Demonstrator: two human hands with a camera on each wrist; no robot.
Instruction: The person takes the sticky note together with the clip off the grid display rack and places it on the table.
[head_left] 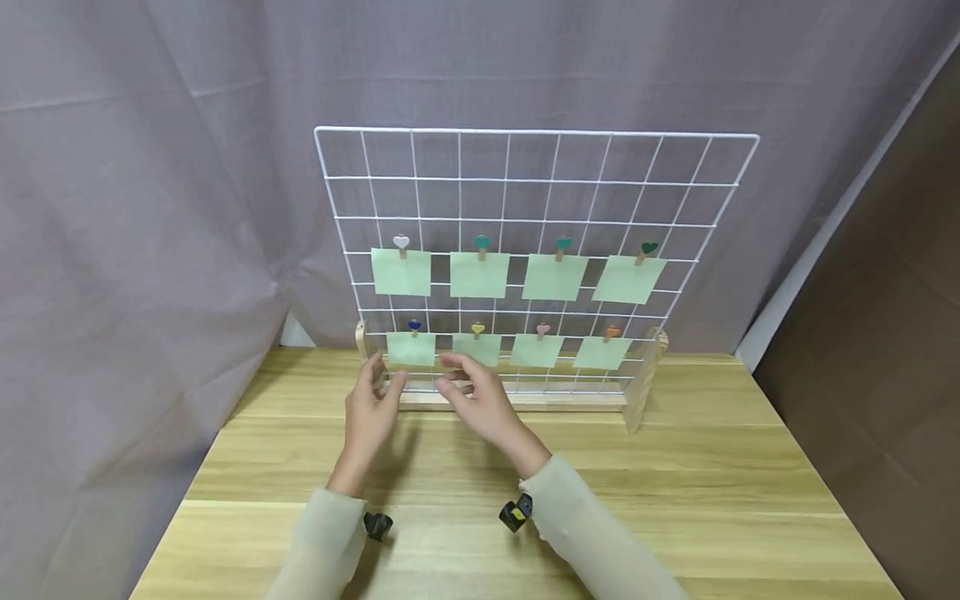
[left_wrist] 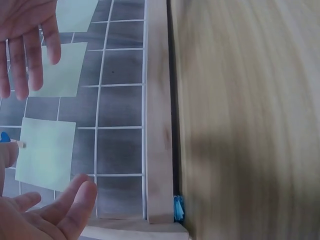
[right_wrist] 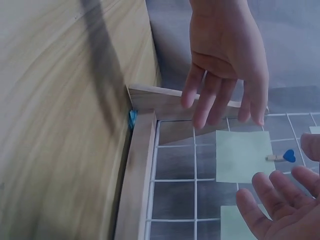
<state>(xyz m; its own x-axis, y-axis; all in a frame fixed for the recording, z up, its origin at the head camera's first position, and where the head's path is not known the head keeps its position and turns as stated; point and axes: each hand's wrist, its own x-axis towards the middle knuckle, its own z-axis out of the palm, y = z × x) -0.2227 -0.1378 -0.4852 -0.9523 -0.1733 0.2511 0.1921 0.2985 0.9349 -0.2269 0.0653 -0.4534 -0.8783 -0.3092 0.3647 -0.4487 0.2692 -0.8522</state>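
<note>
A green paper note [head_left: 410, 350] hangs at the lower left of a white wire grid [head_left: 536, 132], held by a small wooden clip with a blue heart [right_wrist: 289, 156]. My left hand [head_left: 369, 410] is in front of this note's left side, fingers loosely bent and grasping nothing. To its right, my right hand [head_left: 483, 407] hovers before the gap between this note and the one with the yellow heart clip [head_left: 477, 329]. Both wrist views show a space between the two hands, with the blue-clipped note behind it. Neither hand visibly touches the paper.
The grid stands in a wooden base [head_left: 517, 402] on a wood-grain table [head_left: 675, 500]. Several more green notes hang in two rows, each under a heart clip. A grey curtain [head_left: 187, 208] is behind; a brown panel [head_left: 885, 333] rises at right.
</note>
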